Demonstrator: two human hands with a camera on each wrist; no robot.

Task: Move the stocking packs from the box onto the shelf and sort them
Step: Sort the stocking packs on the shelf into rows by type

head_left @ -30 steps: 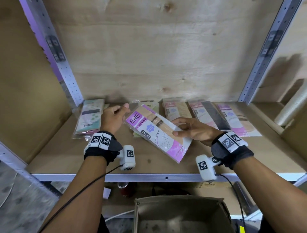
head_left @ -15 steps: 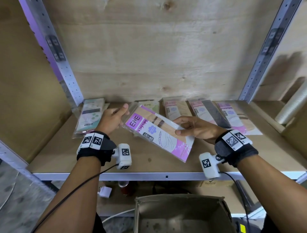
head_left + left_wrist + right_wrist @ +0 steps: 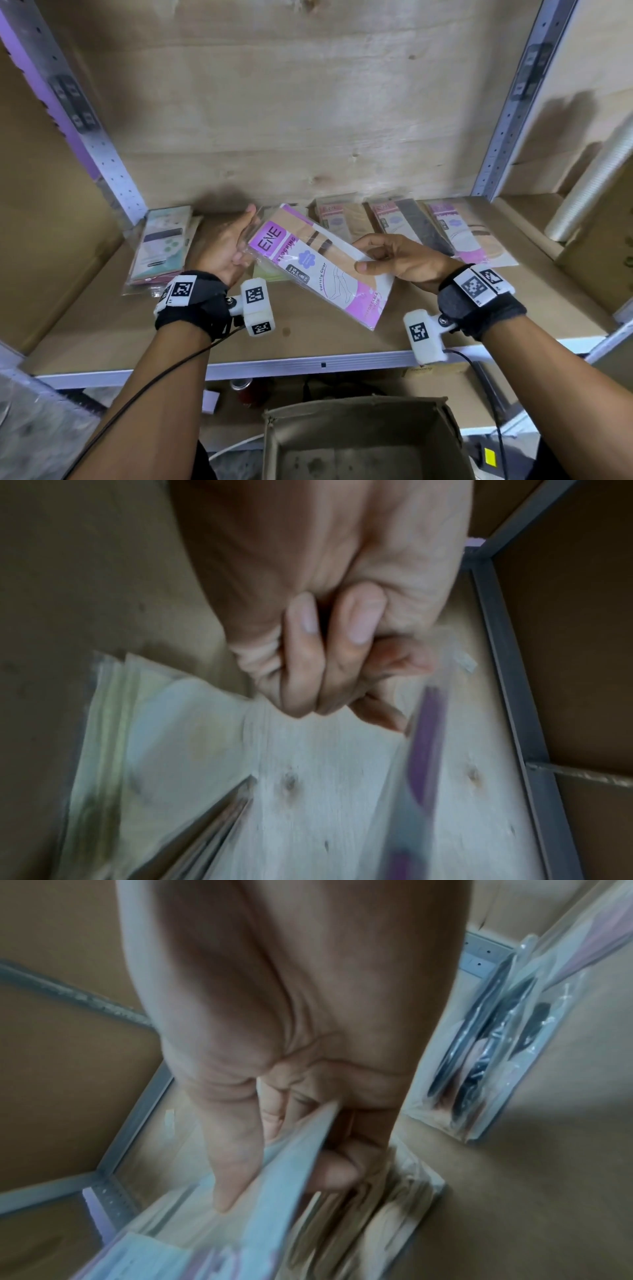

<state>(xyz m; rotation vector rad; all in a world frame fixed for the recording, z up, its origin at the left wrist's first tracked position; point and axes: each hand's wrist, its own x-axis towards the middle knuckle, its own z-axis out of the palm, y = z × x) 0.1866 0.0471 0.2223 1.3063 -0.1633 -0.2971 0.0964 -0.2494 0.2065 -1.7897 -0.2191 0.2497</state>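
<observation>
Both hands have the pack mid-frame, tilted, just above the shelf: left hand curled on its upper-left end, right hand pinching its right edge. More packs lie along the back, and the box sits bottom center.

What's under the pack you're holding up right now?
Under the held pack, the edge of a pale green pack shows on the shelf. The held pack covers the rest, so I cannot tell how many lie there.
</observation>
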